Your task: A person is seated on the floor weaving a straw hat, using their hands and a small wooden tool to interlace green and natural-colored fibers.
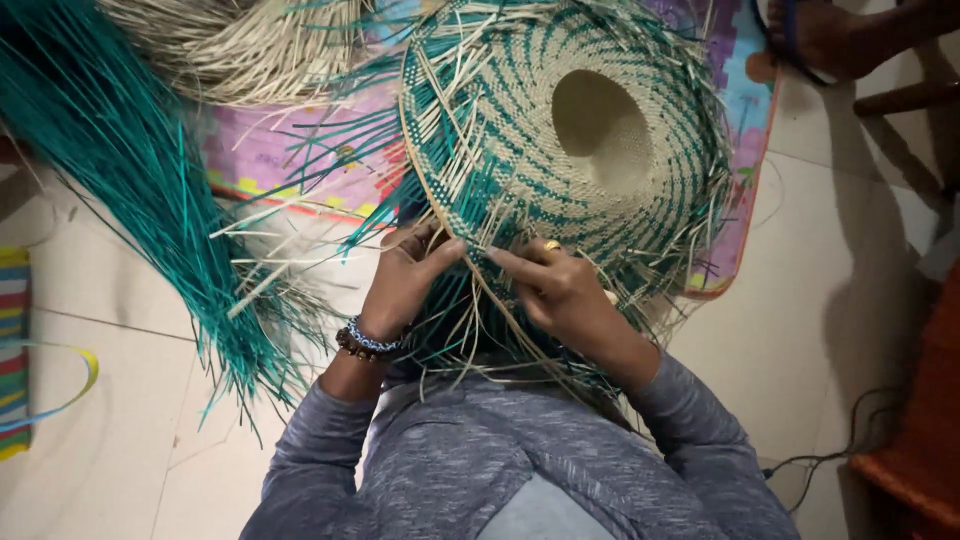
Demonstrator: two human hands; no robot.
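A person in a grey long-sleeved top sits over a big woven hat (560, 150) and works on its brim. The hat lies upside down, so the hollow for the head faces up and the brim spreads wide and flat around it. That way the loose ends of the brim point out, and the near ones point toward the person, where the fingers can get at them. The hat is made of pale straw strips and teal strips woven in a swirl.

The left hand (405, 280) is at the near edge of the brim, fingers bent and pinched together on thin strips there. It wears a beaded bracelet (365, 342) on the wrist. The right hand (560, 290) is just beside it, nearly touching, with its fingers closed on strips too (a gold ring (552, 245) shines on one finger). Both hands meet at one spot, which I think keeps the weave tight while a strip is tucked.

The far part of the hat rests on a colourful play mat (300, 160) on the tiled floor (830, 300), and the near part reaches to the person's lap. A thick bundle of teal strips (130, 170) fans out at the left side of the floor, close to the left hand. A heap of pale straw strips (230, 45) lies at the far edge of the mat. Someone else's foot (830, 35) shows at the far right corner.
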